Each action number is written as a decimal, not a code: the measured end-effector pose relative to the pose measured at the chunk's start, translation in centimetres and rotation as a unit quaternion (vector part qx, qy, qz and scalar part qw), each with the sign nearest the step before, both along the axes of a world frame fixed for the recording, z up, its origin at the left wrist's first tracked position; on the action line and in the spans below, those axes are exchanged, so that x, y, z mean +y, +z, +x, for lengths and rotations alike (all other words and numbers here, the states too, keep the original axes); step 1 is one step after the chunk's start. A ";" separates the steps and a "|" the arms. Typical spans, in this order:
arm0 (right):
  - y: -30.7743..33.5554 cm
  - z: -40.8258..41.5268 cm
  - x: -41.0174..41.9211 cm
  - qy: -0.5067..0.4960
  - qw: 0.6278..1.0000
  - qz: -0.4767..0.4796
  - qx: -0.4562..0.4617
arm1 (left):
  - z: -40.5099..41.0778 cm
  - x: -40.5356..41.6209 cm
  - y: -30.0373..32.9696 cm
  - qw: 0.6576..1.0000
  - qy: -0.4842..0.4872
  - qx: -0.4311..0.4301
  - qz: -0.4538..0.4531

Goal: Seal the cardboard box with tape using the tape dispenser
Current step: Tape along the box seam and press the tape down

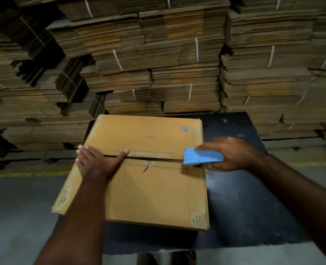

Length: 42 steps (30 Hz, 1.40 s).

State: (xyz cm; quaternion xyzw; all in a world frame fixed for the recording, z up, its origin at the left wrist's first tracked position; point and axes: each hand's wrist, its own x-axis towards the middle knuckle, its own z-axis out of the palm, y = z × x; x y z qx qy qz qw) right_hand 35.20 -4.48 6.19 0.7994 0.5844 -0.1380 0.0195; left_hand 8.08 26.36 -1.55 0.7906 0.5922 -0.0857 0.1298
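A tan cardboard box lies on a dark table, its two top flaps meeting at a seam that runs left to right. My left hand lies flat with fingers spread on the left end of that seam. My right hand grips a blue tape dispenser at the right end of the seam, its front edge touching the box top. A strip of tape seems to lie along the seam between my hands; the blur makes this unsure.
Tall stacks of flattened, strapped cardboard fill the whole background behind the table. Grey floor with a yellow line lies to the left. The table's near edge is close to my body.
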 end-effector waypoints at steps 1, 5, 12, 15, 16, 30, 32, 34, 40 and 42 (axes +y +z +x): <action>-0.1 0.6 -0.9 -0.003 1.000 -0.010 0.004 | -0.1 0.0 0.0 1.000 -0.003 0.000 0.001; -0.7 2.6 -4.6 -0.022 0.999 -0.029 -0.004 | -0.2 -0.4 -0.3 1.000 -0.015 -0.002 0.017; -2.3 2.9 -5.0 -0.024 0.999 -0.013 0.017 | -0.4 -0.7 -0.4 0.999 -0.035 0.014 0.033; -2.6 2.8 -5.0 -0.026 0.999 -0.008 0.033 | 0.1 -2.2 -1.4 0.991 -0.117 -0.014 0.059; -2.7 2.8 -5.0 -0.026 0.999 -0.002 0.036 | 0.7 -3.3 -1.8 0.985 -0.161 -0.026 0.065; -4.4 2.4 -5.2 -0.049 0.998 0.031 0.032 | 14.2 -14.9 -3.7 0.900 -0.422 -0.090 0.063; -4.6 2.3 -5.3 -0.051 0.997 0.039 0.041 | 13.6 -15.2 -3.7 0.898 -0.425 -0.096 0.057; -4.7 2.2 -5.4 -0.057 0.996 0.046 0.052 | 11.9 -16.0 -3.7 0.892 -0.438 -0.097 0.050; -4.9 2.2 -5.8 -0.058 0.994 0.059 0.065 | 7.4 -20.7 -3.0 0.919 -0.385 -0.075 0.034; -5.0 2.4 -5.7 -0.055 0.995 0.051 0.063 | 8.0 -21.5 -2.8 0.925 -0.372 -0.079 0.030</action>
